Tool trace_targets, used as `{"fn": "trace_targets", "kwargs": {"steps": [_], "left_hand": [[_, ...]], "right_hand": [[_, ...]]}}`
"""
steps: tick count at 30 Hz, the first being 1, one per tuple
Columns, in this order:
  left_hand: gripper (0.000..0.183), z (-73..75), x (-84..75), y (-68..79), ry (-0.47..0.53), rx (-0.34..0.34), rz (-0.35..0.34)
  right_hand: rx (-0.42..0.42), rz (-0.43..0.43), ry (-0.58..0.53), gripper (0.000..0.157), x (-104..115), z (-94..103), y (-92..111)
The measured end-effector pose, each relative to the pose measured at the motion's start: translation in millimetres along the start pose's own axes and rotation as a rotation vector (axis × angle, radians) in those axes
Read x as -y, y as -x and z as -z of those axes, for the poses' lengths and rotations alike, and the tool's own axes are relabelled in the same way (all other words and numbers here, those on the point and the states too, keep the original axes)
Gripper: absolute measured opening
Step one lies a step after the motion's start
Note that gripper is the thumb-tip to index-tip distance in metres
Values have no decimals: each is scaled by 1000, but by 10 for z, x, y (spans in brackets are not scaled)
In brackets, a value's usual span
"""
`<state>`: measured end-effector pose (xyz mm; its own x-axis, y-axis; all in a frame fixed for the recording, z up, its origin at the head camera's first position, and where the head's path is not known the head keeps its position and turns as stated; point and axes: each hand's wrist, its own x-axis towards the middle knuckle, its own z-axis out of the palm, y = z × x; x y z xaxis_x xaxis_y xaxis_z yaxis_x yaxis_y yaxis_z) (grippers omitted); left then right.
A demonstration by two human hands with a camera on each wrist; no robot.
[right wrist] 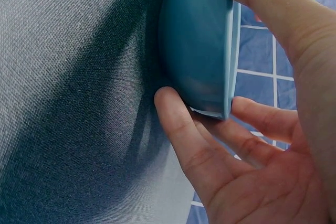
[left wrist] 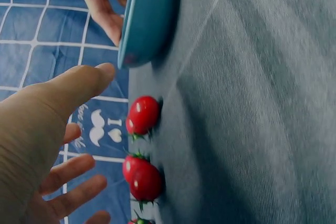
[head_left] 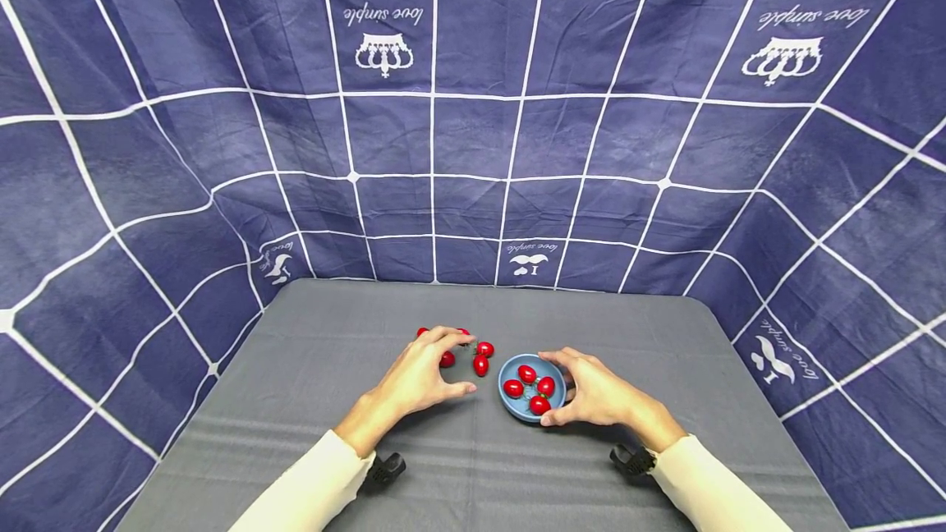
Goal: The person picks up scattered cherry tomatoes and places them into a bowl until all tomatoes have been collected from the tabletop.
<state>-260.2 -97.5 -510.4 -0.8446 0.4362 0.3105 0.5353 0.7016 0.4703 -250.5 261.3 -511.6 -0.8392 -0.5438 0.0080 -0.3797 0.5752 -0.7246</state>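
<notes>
A round blue bowl (head_left: pixel 512 409) sits on the grey cloth, with several red cherry tomatoes (head_left: pixel 513 388) inside. My right hand (head_left: pixel 602 392) grips the bowl from its right side: the thumb lies at the near rim and the other fingers curl round the far and outer wall. Left of the bowl, my left hand (head_left: pixel 416 376) hovers with thumb and fingers spread apart, nothing between them. Several loose tomatoes (head_left: pixel 481 365) with green stems lie just beyond and beside its fingertips, some partly hidden behind the hand. In the left wrist view, loose tomatoes (left wrist: pixel 143 115) rest between that hand and the bowl.
The grey cloth-covered table (head_left: pixel 606 327) is bordered at the back and sides by a blue curtain (head_left: pixel 473 138) with white grid lines. Black straps with small devices (head_left: pixel 388 466) are on both wrists, below the cream sleeves (head_left: pixel 310 487).
</notes>
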Motion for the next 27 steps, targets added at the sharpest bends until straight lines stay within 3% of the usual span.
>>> {"fn": "trace_targets", "kwargs": {"steps": [15,27], "left_hand": [[80,-36,266,-22,-43,108,34],[67,-93,371,-34,-50,98,-27]], "right_hand": [[2,-20,29,105,-13,-1,7],[7,-29,28,105,7,4,0]]}}
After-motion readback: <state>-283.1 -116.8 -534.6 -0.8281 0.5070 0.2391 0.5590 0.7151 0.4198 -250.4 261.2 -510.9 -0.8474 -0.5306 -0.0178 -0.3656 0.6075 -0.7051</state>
